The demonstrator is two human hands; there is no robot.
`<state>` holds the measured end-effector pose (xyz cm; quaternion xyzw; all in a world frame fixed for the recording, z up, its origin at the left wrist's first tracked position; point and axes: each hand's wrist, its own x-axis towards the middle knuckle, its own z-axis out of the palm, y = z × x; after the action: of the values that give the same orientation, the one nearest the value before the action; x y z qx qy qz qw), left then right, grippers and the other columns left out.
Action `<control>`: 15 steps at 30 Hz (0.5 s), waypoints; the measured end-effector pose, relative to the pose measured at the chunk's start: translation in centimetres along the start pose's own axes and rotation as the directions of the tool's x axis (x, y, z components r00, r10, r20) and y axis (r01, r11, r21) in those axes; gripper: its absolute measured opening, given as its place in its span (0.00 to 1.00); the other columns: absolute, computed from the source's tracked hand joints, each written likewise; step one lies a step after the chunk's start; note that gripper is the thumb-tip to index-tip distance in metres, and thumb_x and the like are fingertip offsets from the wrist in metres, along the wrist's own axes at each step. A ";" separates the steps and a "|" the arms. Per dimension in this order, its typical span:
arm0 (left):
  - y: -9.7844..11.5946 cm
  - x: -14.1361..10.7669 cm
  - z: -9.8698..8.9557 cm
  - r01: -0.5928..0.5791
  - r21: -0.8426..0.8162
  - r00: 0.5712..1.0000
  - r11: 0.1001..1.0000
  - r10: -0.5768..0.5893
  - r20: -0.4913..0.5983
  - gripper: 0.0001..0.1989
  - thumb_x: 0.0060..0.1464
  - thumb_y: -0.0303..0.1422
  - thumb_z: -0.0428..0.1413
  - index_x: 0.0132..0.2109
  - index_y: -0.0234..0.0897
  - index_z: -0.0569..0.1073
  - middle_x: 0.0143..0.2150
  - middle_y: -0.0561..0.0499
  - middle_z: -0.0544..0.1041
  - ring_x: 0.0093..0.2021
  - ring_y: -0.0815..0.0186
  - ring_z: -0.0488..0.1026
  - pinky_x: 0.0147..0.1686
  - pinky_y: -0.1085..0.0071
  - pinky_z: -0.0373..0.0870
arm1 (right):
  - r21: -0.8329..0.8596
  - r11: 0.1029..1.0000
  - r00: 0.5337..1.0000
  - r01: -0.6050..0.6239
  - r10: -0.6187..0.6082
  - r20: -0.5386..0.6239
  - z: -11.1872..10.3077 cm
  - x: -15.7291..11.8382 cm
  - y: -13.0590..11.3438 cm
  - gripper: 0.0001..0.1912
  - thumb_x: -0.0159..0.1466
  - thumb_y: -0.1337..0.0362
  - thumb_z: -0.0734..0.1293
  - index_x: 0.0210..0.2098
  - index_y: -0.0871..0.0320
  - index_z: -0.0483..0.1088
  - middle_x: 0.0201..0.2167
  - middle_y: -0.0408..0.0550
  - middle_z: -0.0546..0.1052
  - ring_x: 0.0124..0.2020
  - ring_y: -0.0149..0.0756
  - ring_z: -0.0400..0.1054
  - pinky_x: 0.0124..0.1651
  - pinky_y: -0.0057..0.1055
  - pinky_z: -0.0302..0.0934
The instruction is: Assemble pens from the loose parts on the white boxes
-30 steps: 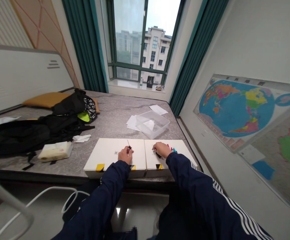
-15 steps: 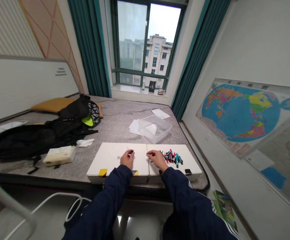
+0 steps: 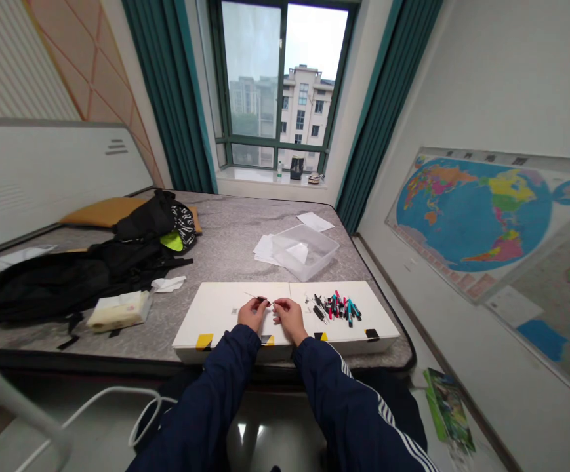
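Observation:
My left hand is closed in a pinch over the left white box. Between its fingers is a small dark pen part, and a thin rod sticks out from it to the left. Close beside it, my right hand has thumb and fingers pinched together, nearly meeting the left fingertips. Whatever the right fingers hold is too small to make out. On the right white box lies a pile of pen parts in black, red, teal and white, with tiny clear bits at its left.
Behind the boxes stands a clear plastic bin, with white papers around it on the grey mattress. To the left lie a tissue pack, a crumpled tissue and a black backpack. A world map hangs on the right wall.
My right hand has moved left, away from the pen parts, up to my left hand. The left hand stays nearly in place with the dark part. The view has shifted slightly.

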<state>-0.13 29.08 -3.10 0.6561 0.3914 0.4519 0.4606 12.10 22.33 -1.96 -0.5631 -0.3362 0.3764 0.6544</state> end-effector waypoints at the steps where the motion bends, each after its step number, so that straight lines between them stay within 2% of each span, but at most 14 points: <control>1: 0.0 0.0 0.0 0.001 -0.003 1.000 1.000 -0.001 0.000 0.16 0.52 0.43 0.56 0.40 0.34 0.76 0.34 0.46 0.81 0.38 0.61 0.78 0.45 0.65 0.71 | 0.000 1.000 1.000 0.002 -0.002 0.000 0.0 0.0 0.0 0.16 0.50 0.58 0.71 0.34 0.62 0.72 0.29 0.50 0.76 0.30 0.38 0.73 0.23 0.29 0.70; 10: -0.1 0.0 0.0 -0.010 0.018 1.000 1.000 0.010 -0.007 0.16 0.51 0.43 0.57 0.38 0.35 0.78 0.35 0.47 0.81 0.38 0.61 0.78 0.45 0.65 0.71 | -0.033 0.999 0.999 -0.001 0.003 0.043 0.1 -0.2 -0.4 0.15 0.49 0.58 0.72 0.32 0.62 0.74 0.26 0.48 0.76 0.26 0.34 0.70 0.26 0.30 0.67; 15: 0.2 0.0 -0.2 -0.009 0.044 1.000 0.999 0.009 0.001 0.16 0.51 0.44 0.57 0.37 0.35 0.78 0.35 0.47 0.81 0.37 0.61 0.77 0.44 0.65 0.71 | 0.006 1.000 0.998 -0.005 0.004 0.057 0.0 -0.1 -0.2 0.16 0.49 0.57 0.73 0.33 0.62 0.74 0.26 0.47 0.76 0.25 0.33 0.69 0.27 0.29 0.66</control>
<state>-0.28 29.05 -2.93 0.6681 0.3979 0.4450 0.4443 12.04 22.21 -1.74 -0.5507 -0.3523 0.3949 0.6454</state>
